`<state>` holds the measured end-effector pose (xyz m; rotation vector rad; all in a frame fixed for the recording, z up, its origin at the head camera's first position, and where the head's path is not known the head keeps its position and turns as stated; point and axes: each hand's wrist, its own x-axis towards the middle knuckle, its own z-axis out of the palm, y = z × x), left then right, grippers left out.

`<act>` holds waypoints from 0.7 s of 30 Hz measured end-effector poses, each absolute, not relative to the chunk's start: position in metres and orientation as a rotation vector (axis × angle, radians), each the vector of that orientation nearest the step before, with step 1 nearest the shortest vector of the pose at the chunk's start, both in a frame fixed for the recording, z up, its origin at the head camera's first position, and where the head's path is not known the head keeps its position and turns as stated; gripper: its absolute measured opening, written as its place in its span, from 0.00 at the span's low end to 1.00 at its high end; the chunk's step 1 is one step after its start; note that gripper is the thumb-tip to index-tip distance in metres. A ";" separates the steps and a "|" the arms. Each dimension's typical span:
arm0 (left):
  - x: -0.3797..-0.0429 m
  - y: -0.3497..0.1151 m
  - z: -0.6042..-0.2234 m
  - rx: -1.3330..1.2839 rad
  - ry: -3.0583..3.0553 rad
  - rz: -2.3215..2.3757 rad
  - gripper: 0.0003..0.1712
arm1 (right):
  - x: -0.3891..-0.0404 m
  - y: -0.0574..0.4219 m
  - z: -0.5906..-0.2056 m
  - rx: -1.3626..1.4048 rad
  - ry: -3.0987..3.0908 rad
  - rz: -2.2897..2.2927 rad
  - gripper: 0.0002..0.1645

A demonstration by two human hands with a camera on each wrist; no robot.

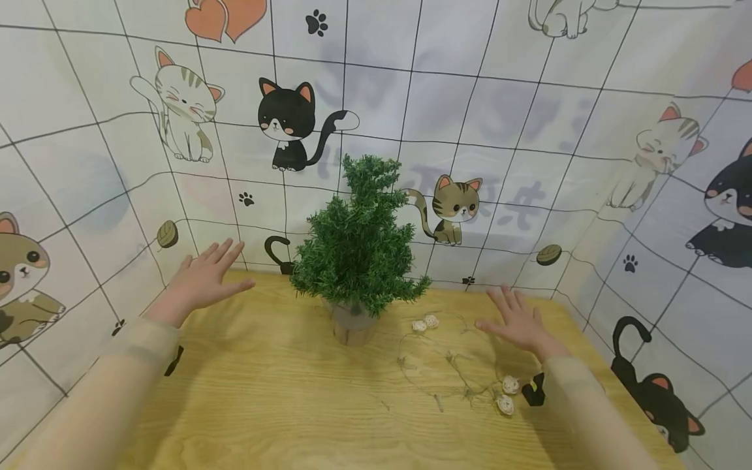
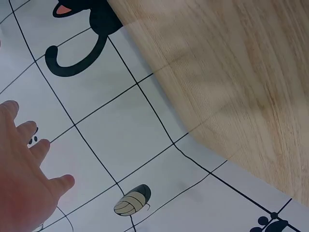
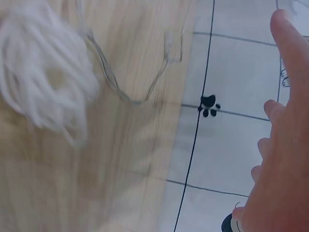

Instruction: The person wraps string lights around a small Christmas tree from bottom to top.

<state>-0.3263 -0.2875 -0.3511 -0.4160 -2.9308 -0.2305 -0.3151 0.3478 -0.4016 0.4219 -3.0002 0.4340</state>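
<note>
Fingers spread, my left hand (image 1: pixel 202 277) is held above the far left part of the wooden table and holds nothing. My right hand (image 1: pixel 518 321) is spread the same way over the far right part, also holding nothing. Between the hands stands a small green artificial tree (image 1: pixel 364 241) on a round wood-look base (image 1: pixel 354 326). Nearest my right hand lies a thin wire light string (image 1: pixel 455 365) with pale woven balls (image 1: pixel 505 405). One such ball (image 3: pixel 46 72) looks large and blurred in the right wrist view. The left wrist view shows my left hand (image 2: pixel 29 179) against the backdrop.
A white cloth backdrop (image 1: pixel 376 98) with grid lines and cartoon cats rises behind and at both sides of the wooden table (image 1: pixel 264 391). Near my right sleeve a small black object (image 1: pixel 534 390) sits by the woven balls; its kind is unclear.
</note>
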 end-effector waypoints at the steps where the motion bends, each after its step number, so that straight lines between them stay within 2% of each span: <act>1: -0.324 -0.286 -0.351 -0.427 -2.928 -0.223 0.55 | -0.312 0.346 -0.402 0.427 -3.004 0.436 0.55; 10: -0.305 -0.271 -0.365 -0.546 -2.873 -0.232 0.54 | -0.289 0.335 -0.405 0.511 -2.983 0.568 0.54; 21: -0.280 -0.229 -0.371 -0.713 -2.823 -0.234 0.51 | -0.266 0.330 -0.408 0.570 -2.932 0.714 0.54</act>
